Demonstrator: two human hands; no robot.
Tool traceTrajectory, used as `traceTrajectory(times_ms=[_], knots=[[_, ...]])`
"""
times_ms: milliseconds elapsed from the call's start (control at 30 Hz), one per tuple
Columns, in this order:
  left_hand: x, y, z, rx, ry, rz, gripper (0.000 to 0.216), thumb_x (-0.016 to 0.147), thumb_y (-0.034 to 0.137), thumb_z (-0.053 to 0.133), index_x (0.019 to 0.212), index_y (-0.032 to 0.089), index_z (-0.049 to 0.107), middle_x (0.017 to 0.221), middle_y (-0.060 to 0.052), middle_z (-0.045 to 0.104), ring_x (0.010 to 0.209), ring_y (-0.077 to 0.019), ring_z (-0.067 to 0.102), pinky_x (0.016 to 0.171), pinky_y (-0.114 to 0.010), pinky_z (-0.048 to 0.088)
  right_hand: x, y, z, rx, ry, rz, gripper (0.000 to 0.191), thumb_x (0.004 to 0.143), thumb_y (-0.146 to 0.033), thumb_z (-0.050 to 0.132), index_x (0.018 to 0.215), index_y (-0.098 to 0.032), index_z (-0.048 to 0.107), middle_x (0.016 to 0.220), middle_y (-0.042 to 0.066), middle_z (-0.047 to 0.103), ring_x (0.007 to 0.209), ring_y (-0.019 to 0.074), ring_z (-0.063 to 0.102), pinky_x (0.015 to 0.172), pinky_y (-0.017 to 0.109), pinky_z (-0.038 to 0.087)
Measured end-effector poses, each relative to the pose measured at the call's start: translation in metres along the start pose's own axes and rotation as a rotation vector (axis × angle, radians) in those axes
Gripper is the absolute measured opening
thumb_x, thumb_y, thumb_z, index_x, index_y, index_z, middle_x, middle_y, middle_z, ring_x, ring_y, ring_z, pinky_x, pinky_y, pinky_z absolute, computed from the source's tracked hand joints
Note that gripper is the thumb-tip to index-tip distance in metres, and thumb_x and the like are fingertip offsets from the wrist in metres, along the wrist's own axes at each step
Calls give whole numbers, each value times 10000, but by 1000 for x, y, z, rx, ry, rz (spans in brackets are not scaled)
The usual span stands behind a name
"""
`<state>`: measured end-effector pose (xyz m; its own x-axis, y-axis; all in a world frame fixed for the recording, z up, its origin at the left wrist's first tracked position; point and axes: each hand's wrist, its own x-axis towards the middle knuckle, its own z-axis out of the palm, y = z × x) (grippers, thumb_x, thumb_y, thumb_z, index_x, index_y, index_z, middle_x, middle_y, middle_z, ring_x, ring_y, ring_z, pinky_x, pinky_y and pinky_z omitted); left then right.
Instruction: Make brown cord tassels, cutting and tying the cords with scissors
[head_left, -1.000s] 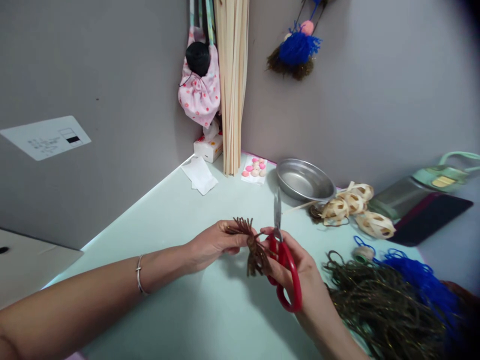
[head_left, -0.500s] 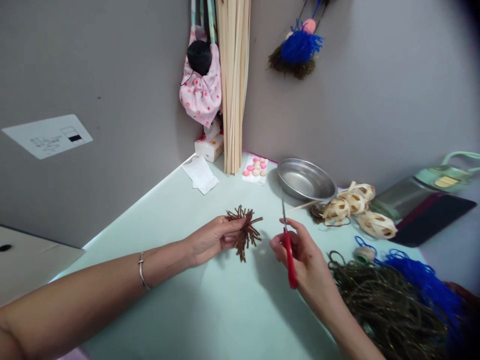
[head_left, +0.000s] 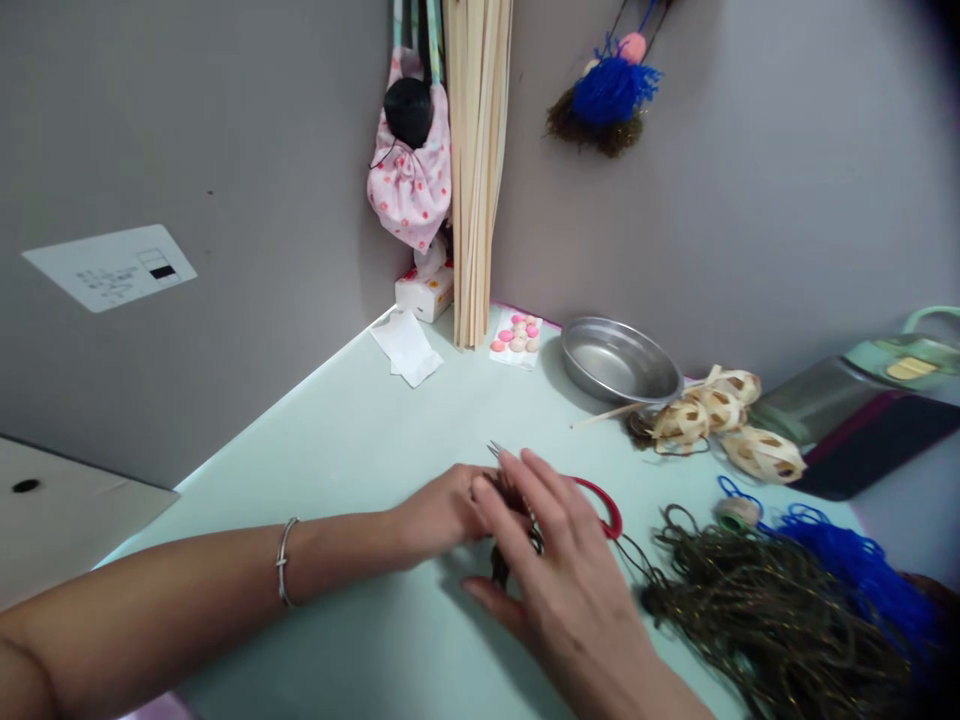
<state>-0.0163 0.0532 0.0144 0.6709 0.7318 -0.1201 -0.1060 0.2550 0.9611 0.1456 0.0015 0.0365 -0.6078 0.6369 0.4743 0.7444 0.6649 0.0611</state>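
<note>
My left hand is closed around a brown yarn bundle, mostly hidden behind fingers. My right hand reaches over it, fingers stretched and apart, thumb lower down and separate. Dark yarn shows between its thumb and fingers; whether it touches that yarn I cannot tell. Red-handled scissors lie beyond the right hand, their metal tips pointing up left past the fingertips and the middle covered. Thin dark strands run from behind the right hand to a tangled dark yarn pile at right.
Blue yarn adjoins the pile. Behind are woven balls, a steel bowl, pink and cream beads, white paper and upright wooden strips. A bottle stands at right. A blue tassel hangs above.
My right hand has moved left onto my left hand, and the scissors, held upright earlier, now lie flatter behind it. The brown bundle, earlier fanned out in plain view, is largely covered.
</note>
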Motion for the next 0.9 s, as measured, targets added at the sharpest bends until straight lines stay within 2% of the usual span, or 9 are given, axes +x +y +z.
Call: traceTrajectory(times_ms=[100,233,400,500,567,667,767,833,900], knots=[[-2,-1,5,10,-62,3,120,791,212,644,900,172,677,830,-17,641,816,-169,574,770,-306,444,-8,-1,15,38,-25,37,457,953,-177,496,1409,-163,470,1375,204,563,1191,340,585,902,489,536],[1,5,-5,-74,-27,-128,226,783,284,688,951,166,592,727,40,546,592,-79,446,581,-237,358,-17,16,15,315,-66,221,394,980,-147,462,1358,-243,514,1241,111,661,1021,218,681,760,299,576],[8,5,-22,24,49,-96,261,821,328,656,1011,179,557,712,56,499,571,-67,434,557,-226,319,-10,27,7,813,24,656,98,927,-253,607,990,-202,661,828,40,695,712,160,651,642,253,533],[11,-1,-27,114,38,-83,233,820,359,659,946,167,618,640,61,458,555,-74,402,539,-224,300,-7,31,11,1119,-35,909,197,866,-370,680,896,-175,674,698,21,669,597,140,590,547,236,491],[12,-4,-27,129,35,-80,259,807,400,678,892,158,643,584,69,431,520,-71,359,519,-224,277,-6,34,13,1210,-46,975,241,841,-404,704,884,-170,669,698,17,659,598,133,578,553,233,488],[12,-4,-25,72,75,-25,289,793,427,693,879,151,675,606,42,528,593,-97,480,610,-234,377,-8,34,13,1092,91,970,227,878,-405,668,971,-200,640,884,42,670,760,160,629,670,257,535],[11,-1,-21,52,72,18,269,772,382,704,908,150,707,849,-32,696,878,-190,624,826,-298,455,-11,26,6,854,196,856,208,931,-363,600,1103,-246,604,1118,75,612,946,198,625,770,301,564],[9,1,-18,120,42,1,234,780,336,676,929,160,716,914,-37,722,946,-215,638,871,-317,460,-11,20,2,753,180,740,276,936,-331,592,1203,-269,568,1203,92,565,1007,217,602,802,335,570],[6,1,-16,258,19,-30,199,784,284,637,928,172,717,905,-20,728,928,-212,645,847,-304,469,-10,15,-1,706,118,621,452,910,-317,633,1338,-282,491,1260,109,533,1025,230,585,826,362,567]])
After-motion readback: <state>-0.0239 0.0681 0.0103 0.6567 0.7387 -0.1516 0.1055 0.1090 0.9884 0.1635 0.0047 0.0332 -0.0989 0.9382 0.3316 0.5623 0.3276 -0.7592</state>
